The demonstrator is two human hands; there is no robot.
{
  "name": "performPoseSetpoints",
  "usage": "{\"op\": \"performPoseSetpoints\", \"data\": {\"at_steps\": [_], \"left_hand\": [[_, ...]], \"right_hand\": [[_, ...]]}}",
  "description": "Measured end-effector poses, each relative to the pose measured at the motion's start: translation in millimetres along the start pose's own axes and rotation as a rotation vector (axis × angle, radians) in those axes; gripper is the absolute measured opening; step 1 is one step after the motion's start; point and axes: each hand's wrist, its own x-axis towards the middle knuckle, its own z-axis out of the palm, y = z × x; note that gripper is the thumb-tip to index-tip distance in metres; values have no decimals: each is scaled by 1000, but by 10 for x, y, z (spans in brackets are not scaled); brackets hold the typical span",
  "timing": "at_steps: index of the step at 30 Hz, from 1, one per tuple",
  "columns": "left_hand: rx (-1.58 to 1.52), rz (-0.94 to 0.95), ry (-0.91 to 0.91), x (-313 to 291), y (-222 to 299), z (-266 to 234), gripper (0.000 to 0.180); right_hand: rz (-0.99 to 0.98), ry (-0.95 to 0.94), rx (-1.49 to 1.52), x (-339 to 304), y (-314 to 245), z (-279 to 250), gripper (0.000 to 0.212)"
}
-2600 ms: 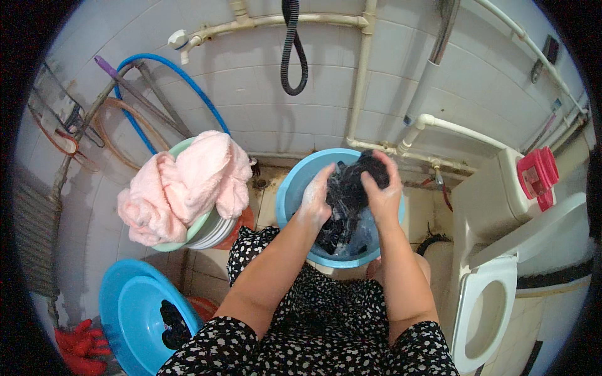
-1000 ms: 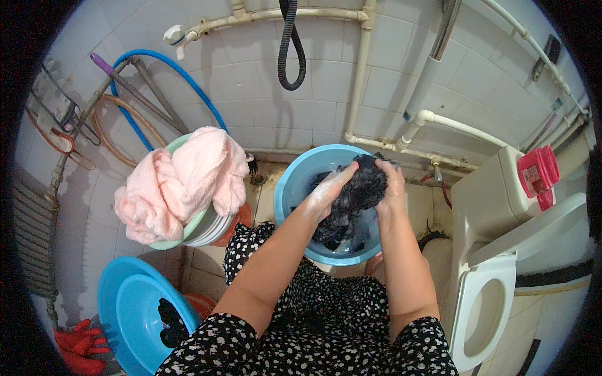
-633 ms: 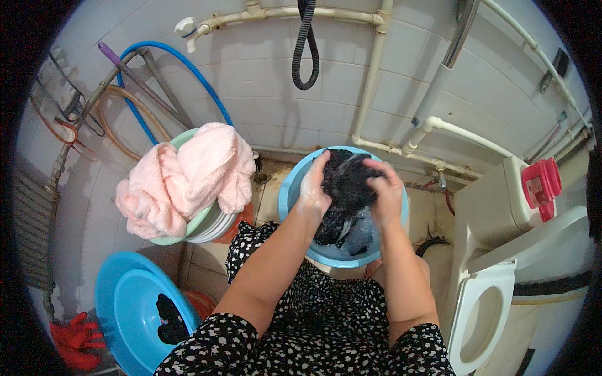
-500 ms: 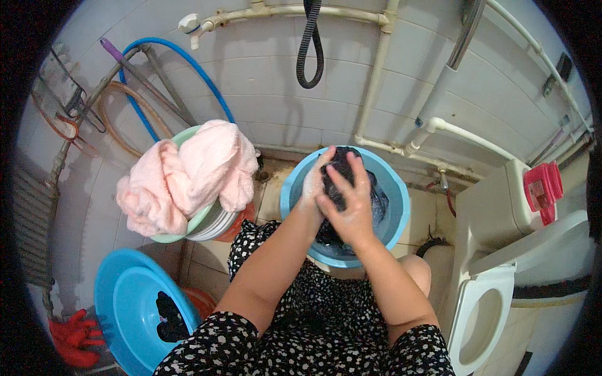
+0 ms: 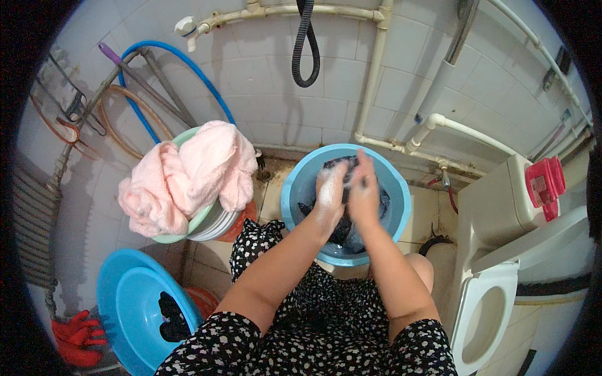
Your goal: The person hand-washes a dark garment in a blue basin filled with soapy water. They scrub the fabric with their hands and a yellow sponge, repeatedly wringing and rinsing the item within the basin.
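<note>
Bunching wet black cloth (image 5: 341,233) against the right hand (image 5: 362,191), the foamy left hand (image 5: 330,188) curls its fingers around it; the right fingers point up, too blurred to tell whether they pinch. The light-blue basin (image 5: 399,203) sits directly beneath the fingers, presumably to catch drips. Left of them, a pink towel (image 5: 210,156) lies heaped, probably kept dry.

A tiled bathroom. To the right of the right hand (image 5: 364,195) stands a toilet (image 5: 471,294) with its seat exposed and a cistern (image 5: 492,203). Beyond the hands, pale wall tiles (image 5: 251,94) carry exposed cream water pipes (image 5: 374,78); a tap (image 5: 188,28) juts out, farther left.
</note>
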Motion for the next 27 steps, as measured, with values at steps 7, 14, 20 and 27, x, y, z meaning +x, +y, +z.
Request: {"op": "performPoseSetpoints", "data": {"at_steps": [7, 14, 20, 27], "left_hand": [[-69, -164, 3, 76, 152, -84, 26], [-286, -363, -3, -55, 367, 18, 16], [-346, -317, -344, 60, 646, -169, 39], [-226, -236, -43, 26, 482, -23, 32]], "right_hand": [[-117, -25, -46, -275, -45, 140, 38], [851, 120, 852, 241, 293, -335, 38], [927, -197, 1205, 227, 141, -545, 67], [916, 88, 1239, 160, -9, -381, 38]]}}
